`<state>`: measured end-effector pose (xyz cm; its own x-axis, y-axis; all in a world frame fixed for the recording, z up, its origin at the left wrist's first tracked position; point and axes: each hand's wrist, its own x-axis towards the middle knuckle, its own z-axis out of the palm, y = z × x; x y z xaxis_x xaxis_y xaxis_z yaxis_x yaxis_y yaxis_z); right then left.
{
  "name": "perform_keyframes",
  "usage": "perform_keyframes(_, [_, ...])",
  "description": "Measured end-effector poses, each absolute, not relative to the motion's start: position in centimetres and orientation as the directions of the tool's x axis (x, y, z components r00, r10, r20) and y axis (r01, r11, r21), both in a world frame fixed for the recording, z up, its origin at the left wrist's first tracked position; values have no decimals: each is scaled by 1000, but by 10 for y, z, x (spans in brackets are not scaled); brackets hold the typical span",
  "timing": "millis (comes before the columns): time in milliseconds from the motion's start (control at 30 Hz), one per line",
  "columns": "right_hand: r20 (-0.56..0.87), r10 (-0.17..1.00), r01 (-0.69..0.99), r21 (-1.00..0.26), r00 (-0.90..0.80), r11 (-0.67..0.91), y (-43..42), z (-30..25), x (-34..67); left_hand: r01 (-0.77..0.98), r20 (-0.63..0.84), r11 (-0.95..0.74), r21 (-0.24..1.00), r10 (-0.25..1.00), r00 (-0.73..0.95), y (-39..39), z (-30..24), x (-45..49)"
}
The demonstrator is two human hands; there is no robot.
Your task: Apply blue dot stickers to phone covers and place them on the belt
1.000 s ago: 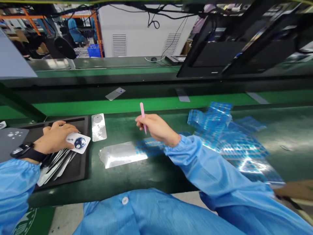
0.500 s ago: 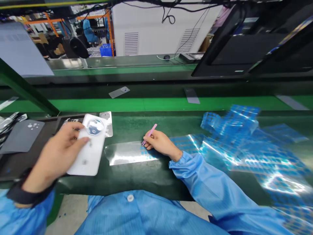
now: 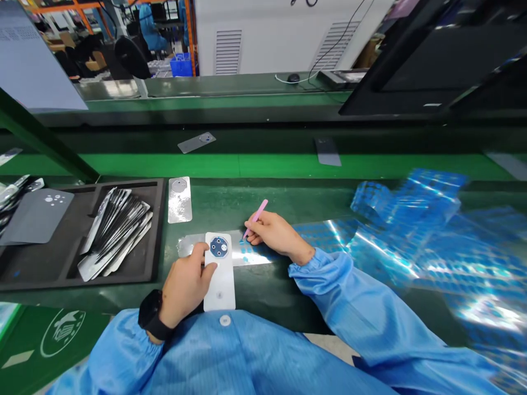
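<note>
My left hand (image 3: 187,285) grips the left edge of a white phone back cover (image 3: 220,280) between thumb and fingers. The cover has a round dark blue camera area near its top and lies over the left part of a clear film strip (image 3: 257,257). In my right hand (image 3: 272,233) are pink tweezers (image 3: 258,214), their tips down at small blue stickers (image 3: 247,253) on the strip. Farther right the strip runs into sheets patterned in blue.
A black tray (image 3: 158,236) at left holds a stack of thin phone-shaped plates (image 3: 119,233) and a grey plate (image 3: 37,215). A silvery plate (image 3: 180,200) lies beside it. Crumpled blue sticker sheets (image 3: 415,219) cover the right side. Black monitors (image 3: 436,66) stand behind.
My left hand has brought the white cover rightward from over the tray onto the film strip, uncovering the stacked plates. My right hand stays by the blue stickers with the tweezers. The view has tilted down.
</note>
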<state>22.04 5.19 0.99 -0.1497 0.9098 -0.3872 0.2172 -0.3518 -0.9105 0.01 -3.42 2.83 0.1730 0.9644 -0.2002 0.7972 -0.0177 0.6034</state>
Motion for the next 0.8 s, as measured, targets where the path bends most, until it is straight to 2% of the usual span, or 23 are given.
perform_keyframes(67, [-412,896,168,-907,-165,-387,51,14,222,875,-206,-78,479,958,198,-34,33,0])
perform_keyframes(133, [-437,881,124,-899,-181,-420,49,20,224,902,-146,-164,400,960,240,-30,31,-1])
perform_keyframes(300, [-437,879,109,-899,-189,-424,39,31,213,778,150,-433,454,898,413,-11,10,-3])
perform_keyframes(533, [-401,903,255,-899,-151,-357,40,14,186,757,138,-493,428,864,484,-6,-10,-5])
perform_keyframes(800, [-422,895,269,-888,-148,-374,42,11,187,759,136,-501,417,859,493,-8,-9,-3])
